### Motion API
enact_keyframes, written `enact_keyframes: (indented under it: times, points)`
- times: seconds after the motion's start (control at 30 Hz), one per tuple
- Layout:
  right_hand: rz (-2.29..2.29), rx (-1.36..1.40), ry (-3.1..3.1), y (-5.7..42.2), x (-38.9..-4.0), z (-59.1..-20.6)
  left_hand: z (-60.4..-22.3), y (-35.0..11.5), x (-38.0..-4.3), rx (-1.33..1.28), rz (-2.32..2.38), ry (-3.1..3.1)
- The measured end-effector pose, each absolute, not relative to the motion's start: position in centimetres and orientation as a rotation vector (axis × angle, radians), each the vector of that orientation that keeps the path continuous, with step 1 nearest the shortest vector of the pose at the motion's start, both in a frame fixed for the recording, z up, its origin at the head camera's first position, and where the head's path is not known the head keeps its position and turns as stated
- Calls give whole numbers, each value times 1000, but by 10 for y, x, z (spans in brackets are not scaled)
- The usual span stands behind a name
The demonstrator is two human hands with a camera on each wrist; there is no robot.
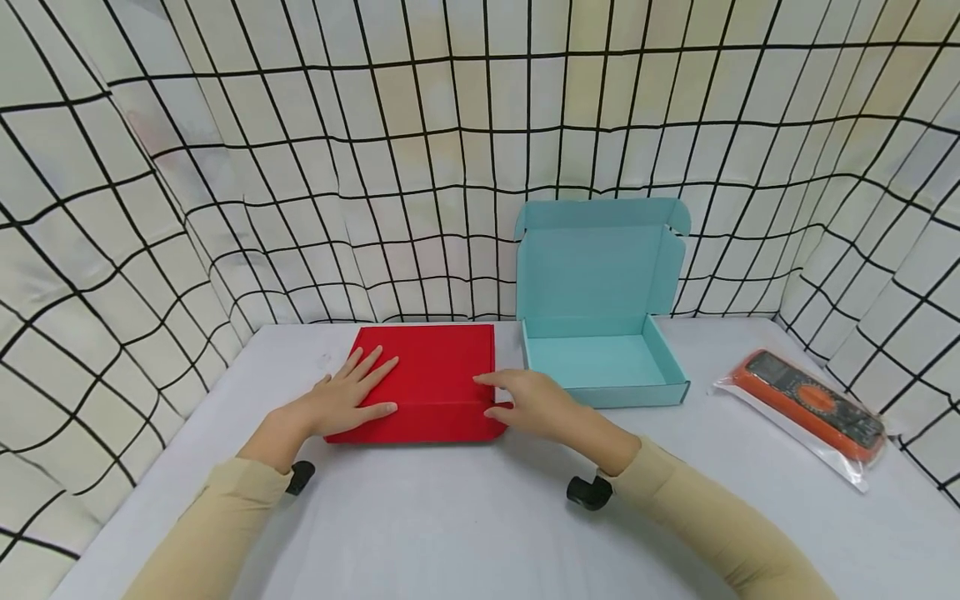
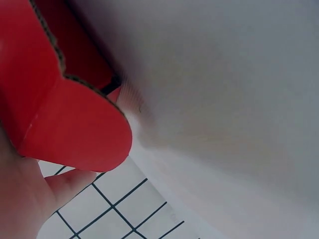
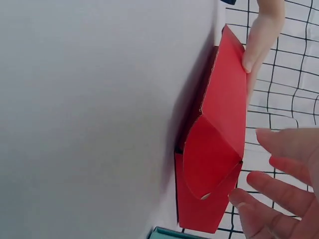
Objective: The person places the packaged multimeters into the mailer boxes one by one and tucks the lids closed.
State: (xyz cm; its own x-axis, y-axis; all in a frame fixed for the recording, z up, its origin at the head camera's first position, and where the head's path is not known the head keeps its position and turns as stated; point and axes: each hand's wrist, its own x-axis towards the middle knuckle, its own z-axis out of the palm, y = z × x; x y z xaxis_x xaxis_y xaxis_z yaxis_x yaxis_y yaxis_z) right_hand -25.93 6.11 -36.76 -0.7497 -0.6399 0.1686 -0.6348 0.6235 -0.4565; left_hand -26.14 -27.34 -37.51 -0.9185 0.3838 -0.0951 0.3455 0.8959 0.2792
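Two beige sleeves extend over the near side of the white table; a black device is located at the right wrist, and another at the left. The red box is positioned left of centre on the table. Its lid is lowered; the near flap angles outward, untucked, with its end tabs exposed. The left hand rests on the left part of the box, fingers spread, grasping nothing. The right hand is at the box's right edge, released, with thumb and fingers extended and apart; contact with the box cannot be determined. At far right, an orange-and-black multimeter lies diagonally in a clear plastic bag. Right of the red box and farther back, the teal box stands with its lid raised. White cloth with a black grid forms the far boundary.
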Motion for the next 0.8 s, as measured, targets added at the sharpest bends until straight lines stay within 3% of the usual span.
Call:
enact_keyframes:
  times: [0.43,0.8]
  points:
    - [-753,-919,2874,79,-248,-374,-373,-275,-262,542,391,2896]
    - [-629,-926,2893,75,-251,-384,-372,-274,-264,545,411,2887]
